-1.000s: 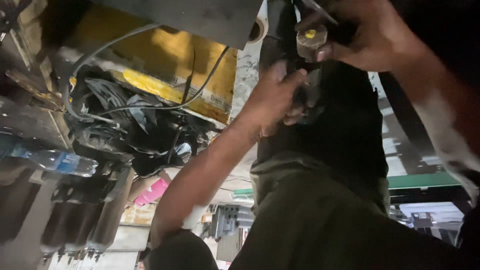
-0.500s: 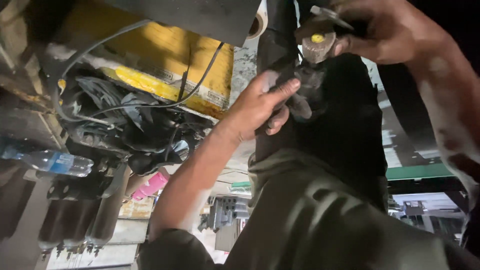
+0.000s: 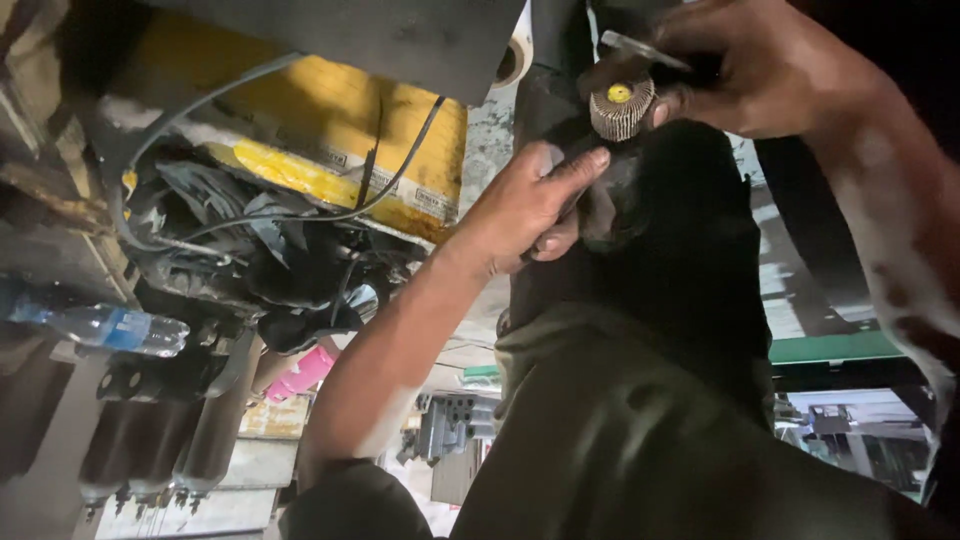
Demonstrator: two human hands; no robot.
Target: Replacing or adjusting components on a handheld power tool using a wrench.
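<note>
Flap wheel [image 3: 620, 106] (small, round, yellow centre) sits top of view, pinched in my right hand [image 3: 770, 65], fingers closed round its tool. Wheel just above dark metal part [image 3: 640, 210]. My left hand [image 3: 525, 205] lies on that part, fingers curled, thumb stretched toward wheel, not touching it. Yellow machine housing [image 3: 330, 130] with black cables [image 3: 300, 215] at left; plastic water bottle [image 3: 110, 328] farther left.

Round tan flap wheel [image 3: 620, 108], yellow-centred
</note>
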